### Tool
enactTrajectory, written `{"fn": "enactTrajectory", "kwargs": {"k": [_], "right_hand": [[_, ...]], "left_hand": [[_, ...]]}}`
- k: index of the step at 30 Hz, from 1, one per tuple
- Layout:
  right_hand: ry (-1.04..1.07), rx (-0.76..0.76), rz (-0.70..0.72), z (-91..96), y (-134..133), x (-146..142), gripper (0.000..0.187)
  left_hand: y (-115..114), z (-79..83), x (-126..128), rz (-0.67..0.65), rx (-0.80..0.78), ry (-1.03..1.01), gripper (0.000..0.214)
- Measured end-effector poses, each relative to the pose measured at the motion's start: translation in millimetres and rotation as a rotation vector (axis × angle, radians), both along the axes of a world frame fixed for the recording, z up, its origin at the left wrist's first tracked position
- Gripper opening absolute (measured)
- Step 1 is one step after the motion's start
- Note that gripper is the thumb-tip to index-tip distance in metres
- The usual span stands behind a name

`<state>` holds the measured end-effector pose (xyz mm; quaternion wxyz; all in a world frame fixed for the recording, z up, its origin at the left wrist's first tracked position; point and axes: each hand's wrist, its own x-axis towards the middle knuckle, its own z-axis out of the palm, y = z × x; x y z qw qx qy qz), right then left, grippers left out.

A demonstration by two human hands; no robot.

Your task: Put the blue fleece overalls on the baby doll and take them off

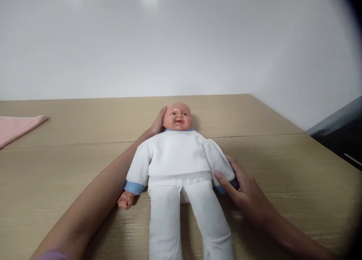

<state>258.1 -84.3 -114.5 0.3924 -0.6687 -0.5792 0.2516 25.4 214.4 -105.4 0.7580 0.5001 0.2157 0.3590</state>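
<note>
A baby doll [180, 154] lies on its back on the wooden table, head away from me and legs toward me. It wears a white fleece top with blue cuffs and collar, and white trousers. My left hand [158, 121] reaches up along the doll's side and holds the left side of its bald head; most of its fingers are hidden behind the head. Around the lower part of the doll's sleeve on the right, my right hand [240, 182] is closed, thumb on top and fingers on the outer side. The doll's hand there is hidden, while its other hand shows below the cuff.
A folded pink cloth [21, 127] lies at the left edge of the wooden table [283, 158]. A seam runs across the tabletop. Behind the table stands a plain white wall [181, 45]. Something dark [343, 130] is beyond the table's right edge.
</note>
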Motion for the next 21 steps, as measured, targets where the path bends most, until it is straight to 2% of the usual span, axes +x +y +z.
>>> {"fn": "enactTrajectory", "kwargs": {"k": [3,9,14,21], "right_hand": [[-0.019,0.002,-0.033,-1.8,-3,-3,0.065],[-0.026,-0.009,-0.006,0.8,-1,-2,0.064],[-0.06,0.041,0.006,1.6,0,-1,0.058],[-0.073,0.047,0.014,-4.1,1,1,0.058]], "left_hand": [[0,-2.9,2,0.011,0.0,0.02,0.084],[-8,1.6,2,-0.004,-0.005,0.034,0.093],[-10,-0.1,0,-0.043,-0.023,0.052,0.092],[-5,-5.4,2,0.01,-0.005,0.067,0.083]]}}
